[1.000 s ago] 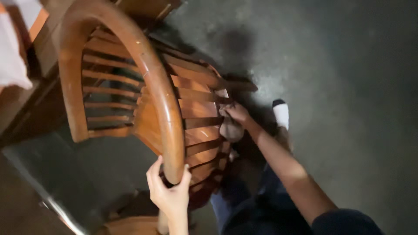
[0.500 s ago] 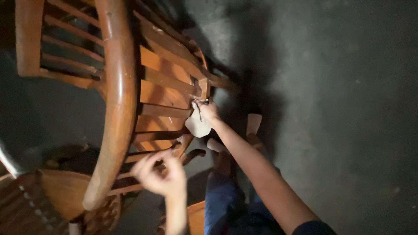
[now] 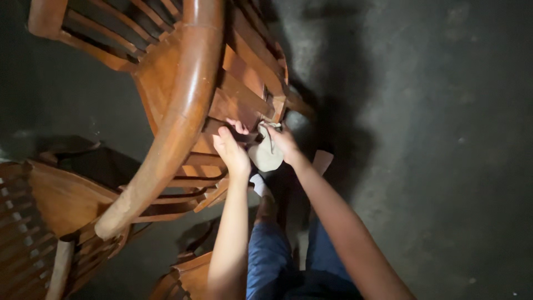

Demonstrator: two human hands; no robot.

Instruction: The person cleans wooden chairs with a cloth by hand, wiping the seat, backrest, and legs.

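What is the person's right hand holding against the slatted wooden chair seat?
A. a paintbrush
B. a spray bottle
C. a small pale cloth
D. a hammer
C: the right hand grips a small pale cloth at the edge of the slatted wooden chair seat, with the left hand right beside it.

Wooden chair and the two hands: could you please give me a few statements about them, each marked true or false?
1. The right hand holds a pale cloth. True.
2. The left hand grips the chair's curved top rail. False: it is down at the seat slats, beside the cloth.
3. The wooden chair is slatted. True.
4. The floor is white tile. False: it is dark grey.
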